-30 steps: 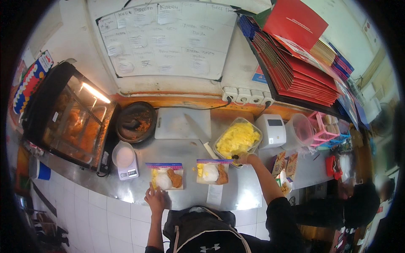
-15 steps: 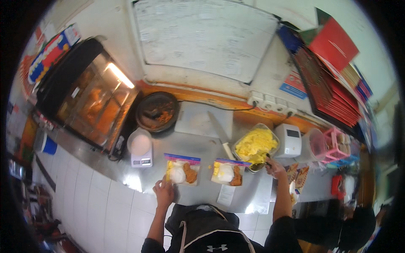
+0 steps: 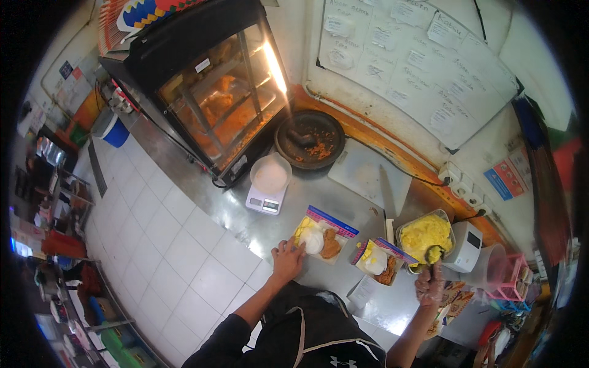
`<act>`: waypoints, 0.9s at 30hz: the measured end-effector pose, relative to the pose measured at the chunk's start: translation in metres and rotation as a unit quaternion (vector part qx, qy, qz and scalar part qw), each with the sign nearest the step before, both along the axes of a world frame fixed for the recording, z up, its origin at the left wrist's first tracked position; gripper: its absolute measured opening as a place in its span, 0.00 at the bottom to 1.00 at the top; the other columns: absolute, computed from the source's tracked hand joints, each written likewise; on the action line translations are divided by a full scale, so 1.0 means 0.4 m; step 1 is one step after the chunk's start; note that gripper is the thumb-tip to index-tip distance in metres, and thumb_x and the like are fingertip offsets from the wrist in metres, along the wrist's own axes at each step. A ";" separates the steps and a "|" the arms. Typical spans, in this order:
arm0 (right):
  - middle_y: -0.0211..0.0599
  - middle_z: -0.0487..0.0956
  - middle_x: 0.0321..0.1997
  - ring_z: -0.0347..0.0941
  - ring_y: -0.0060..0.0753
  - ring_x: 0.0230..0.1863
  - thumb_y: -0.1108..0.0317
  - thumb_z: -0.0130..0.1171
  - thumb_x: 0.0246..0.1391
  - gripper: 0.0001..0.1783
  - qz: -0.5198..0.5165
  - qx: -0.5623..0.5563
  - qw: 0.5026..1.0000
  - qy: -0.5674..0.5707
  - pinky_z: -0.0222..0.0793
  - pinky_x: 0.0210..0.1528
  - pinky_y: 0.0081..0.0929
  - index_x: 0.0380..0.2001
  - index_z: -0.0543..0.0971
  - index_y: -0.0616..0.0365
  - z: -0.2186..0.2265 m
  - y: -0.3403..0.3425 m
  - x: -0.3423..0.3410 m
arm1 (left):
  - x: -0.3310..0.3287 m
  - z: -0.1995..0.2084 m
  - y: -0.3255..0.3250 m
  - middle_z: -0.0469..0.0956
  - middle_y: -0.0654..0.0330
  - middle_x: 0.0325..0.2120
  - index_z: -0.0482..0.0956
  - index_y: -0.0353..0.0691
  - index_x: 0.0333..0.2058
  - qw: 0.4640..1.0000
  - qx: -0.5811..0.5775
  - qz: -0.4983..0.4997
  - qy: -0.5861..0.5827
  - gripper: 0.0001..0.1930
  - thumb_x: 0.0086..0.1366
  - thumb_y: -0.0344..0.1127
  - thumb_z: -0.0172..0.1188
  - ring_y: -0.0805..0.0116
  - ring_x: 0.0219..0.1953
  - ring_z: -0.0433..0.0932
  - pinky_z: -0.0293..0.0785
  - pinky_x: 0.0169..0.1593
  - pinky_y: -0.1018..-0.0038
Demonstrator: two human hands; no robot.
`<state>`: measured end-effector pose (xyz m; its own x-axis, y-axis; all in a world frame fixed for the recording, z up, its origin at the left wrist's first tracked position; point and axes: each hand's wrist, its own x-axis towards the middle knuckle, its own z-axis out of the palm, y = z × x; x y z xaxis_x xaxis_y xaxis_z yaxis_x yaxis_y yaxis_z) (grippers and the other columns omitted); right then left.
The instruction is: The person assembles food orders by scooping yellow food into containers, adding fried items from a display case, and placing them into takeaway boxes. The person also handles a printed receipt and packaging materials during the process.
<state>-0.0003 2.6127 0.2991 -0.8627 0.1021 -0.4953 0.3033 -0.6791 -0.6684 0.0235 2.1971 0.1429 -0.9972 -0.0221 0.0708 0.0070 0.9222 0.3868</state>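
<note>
A spoon [image 3: 435, 253] bearing yellow scrambled egg is in my right hand [image 3: 429, 285], which wears a thin clear glove. It is over the near corner of a clear container [image 3: 455, 243] of scrambled egg [image 3: 423, 236]. My left hand [image 3: 287, 260] has bent, parted fingers, with its fingertips at the near left edge of an open meal box [image 3: 339, 233]. That box holds white rice [image 3: 312, 241], a brown fried piece [image 3: 331, 244] and some egg. A second, similarly filled meal box [image 3: 406, 253] stands beside the egg container.
A lit warming cabinet [image 3: 215, 104], a scale [image 3: 265, 201] with a bowl [image 3: 270, 174], and a dark stone mortar [image 3: 309, 140] stand left and behind. A knife [image 3: 387, 193] lies across the white cutting board [image 3: 362, 172]. A white device [image 3: 464, 246] and pink basket [image 3: 512, 276] are at right.
The view has swung left and tilted, so the counter appears shifted right. The spoon, mostly hidden low at the container before, now shows with egg on it. My left hand stays by the left meal box.
</note>
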 end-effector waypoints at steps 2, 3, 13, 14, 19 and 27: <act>0.22 0.65 0.14 0.54 0.15 0.08 0.49 0.57 0.62 0.16 0.065 -0.001 0.998 -0.020 0.48 0.08 0.15 0.33 0.72 0.49 -0.003 -0.088 -0.009 | -0.002 0.002 -0.001 0.65 0.54 0.59 0.77 0.53 0.54 1.000 -0.004 -0.004 -0.005 0.20 0.62 0.42 0.57 0.49 0.56 0.63 0.57 0.51 0.49; 0.22 0.66 0.14 0.55 0.15 0.09 0.49 0.57 0.61 0.16 0.020 0.101 0.994 0.024 0.50 0.09 0.16 0.33 0.73 0.49 -0.059 -0.192 -0.034 | -0.002 0.003 -0.001 0.65 0.53 0.60 0.77 0.53 0.54 1.000 0.005 -0.001 -0.007 0.20 0.62 0.42 0.57 0.49 0.56 0.63 0.58 0.51 0.48; 0.45 0.79 0.32 0.77 0.50 0.34 0.59 0.58 0.59 0.22 0.270 0.574 0.744 0.213 0.73 0.39 0.40 0.50 0.71 0.62 -0.340 -0.697 -0.128 | 0.003 -0.016 -0.005 0.60 0.54 0.65 0.78 0.55 0.53 0.999 0.026 0.011 -0.036 0.20 0.61 0.43 0.57 0.48 0.59 0.61 0.57 0.53 0.47; 0.50 0.80 0.34 0.77 0.55 0.37 0.60 0.58 0.59 0.22 0.292 0.598 0.722 0.189 0.72 0.41 0.44 0.51 0.71 0.63 -0.351 -0.713 -0.127 | 0.003 -0.018 -0.005 0.60 0.54 0.65 0.78 0.55 0.53 0.999 0.006 0.007 -0.052 0.20 0.61 0.43 0.57 0.49 0.59 0.61 0.57 0.53 0.47; 0.65 0.78 0.43 0.74 0.66 0.47 0.61 0.54 0.58 0.28 0.352 0.644 0.663 0.148 0.69 0.49 0.53 0.58 0.66 0.64 -0.326 -0.731 -0.120 | 0.008 -0.009 -0.001 0.60 0.54 0.65 0.78 0.54 0.52 0.999 0.035 0.021 -0.033 0.20 0.60 0.43 0.58 0.50 0.59 0.62 0.57 0.54 0.47; 0.57 0.80 0.39 0.78 0.57 0.39 0.60 0.56 0.58 0.28 0.285 0.605 0.712 0.216 0.73 0.43 0.44 0.57 0.66 0.64 -0.405 -0.721 -0.138 | 0.008 -0.006 0.002 0.60 0.53 0.65 0.78 0.53 0.53 0.999 0.039 0.017 -0.025 0.21 0.61 0.43 0.58 0.50 0.60 0.62 0.57 0.55 0.47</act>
